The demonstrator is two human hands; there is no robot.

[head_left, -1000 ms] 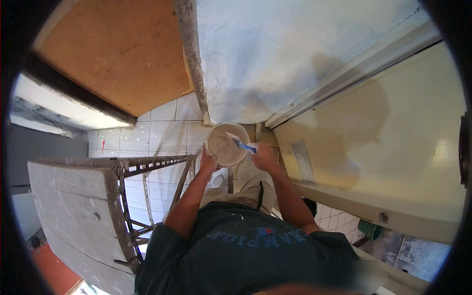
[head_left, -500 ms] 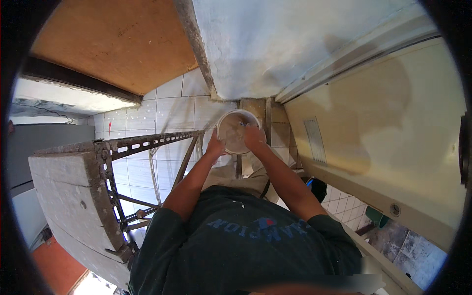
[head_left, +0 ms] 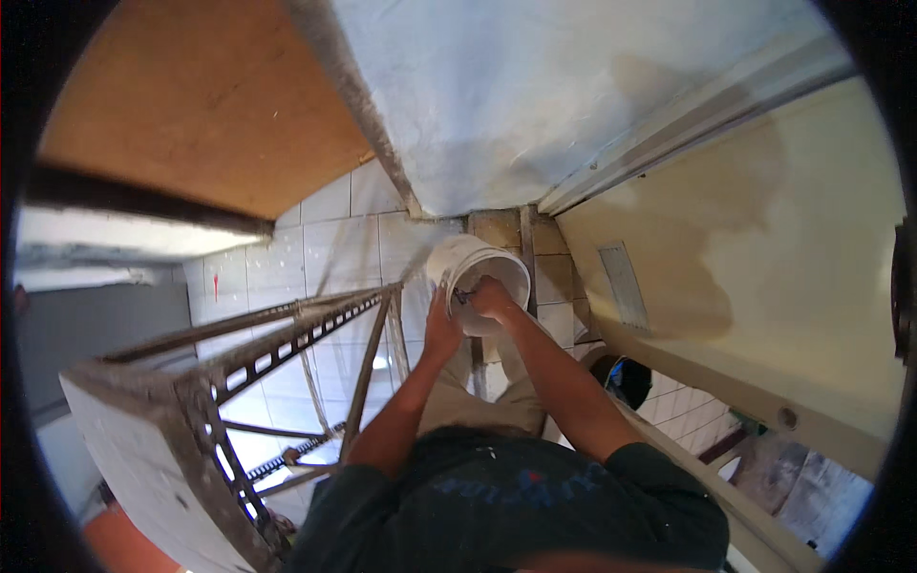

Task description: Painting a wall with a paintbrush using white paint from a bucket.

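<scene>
White plastic bucket (head_left: pixel 453 260) sits between both hands, tilted, mouth turned toward the right fingers and the wearer. Left hand (head_left: pixel 442 329) grips the bucket at its near-left side, by the rim; some fingertips hidden, exact hold unclear. Right hand (head_left: pixel 493 298) is inside the bucket mouth, fingers curled closed around a blue-handled paintbrush (head_left: pixel 461 297). Brush handle shows just left of the right fingers, close to the inner wall; bristles can't be made out. Inside of bucket looks pale grey, coated; how much it holds, can't tell.

Black round container (head_left: pixel 632 386) stands to the right of the right fingers and nearer the wearer, some blue showing at its mouth; contents unclear. Left of the left fingers: perforated metal frame (head_left: pixel 277 353) with a pale, worn board (head_left: pixel 134 458) on its far-left end. Light floor tiles (head_left: pixel 339 244) spread left of and beyond the fingers. White wall (head_left: pixel 535 115) rises beyond them; cream door (head_left: pixel 755 248) off to their right, orange-brown panel (head_left: pixel 191 105) far to the upper left.
</scene>
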